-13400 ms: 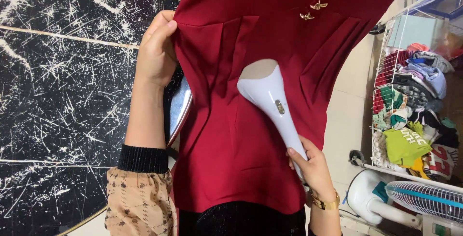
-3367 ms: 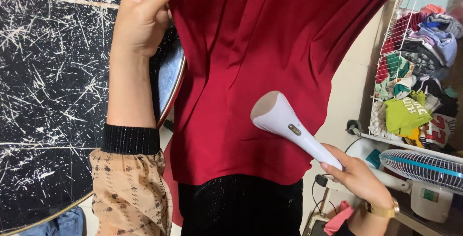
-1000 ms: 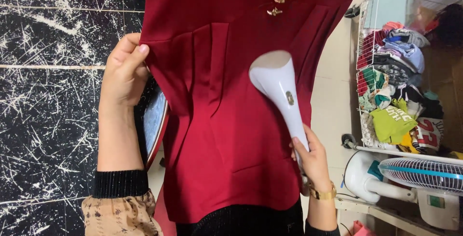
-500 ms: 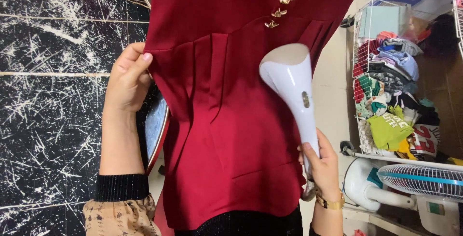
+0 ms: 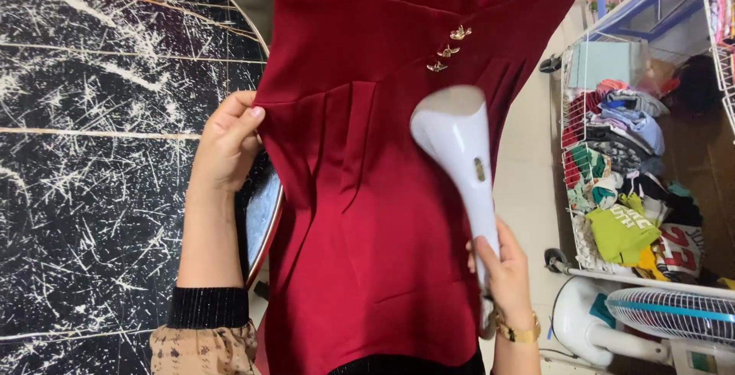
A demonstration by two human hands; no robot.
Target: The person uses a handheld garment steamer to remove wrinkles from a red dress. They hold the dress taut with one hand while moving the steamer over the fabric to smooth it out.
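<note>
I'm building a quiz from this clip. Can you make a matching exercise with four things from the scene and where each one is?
Things:
1. white handheld garment steamer
2. dark red pleated dress
3. three small gold clasps
4. white electric fan

Places:
A. bottom right, on the floor
B. in the right hand
C. on the dress, above the steamer head
D. side edge pinched in the left hand

Pairs: 1-B, 2-D, 3-C, 4-A

Top of the red dress [image 5: 383, 214] runs off the upper edge, hem's cut at the bottom. Left hand [image 5: 227, 145] fingertips are tucked behind the fabric. Steamer [image 5: 459, 160] head faces the cloth, so its plate's hidden. Fan [image 5: 674, 317] at lower right is half out of frame.
</note>
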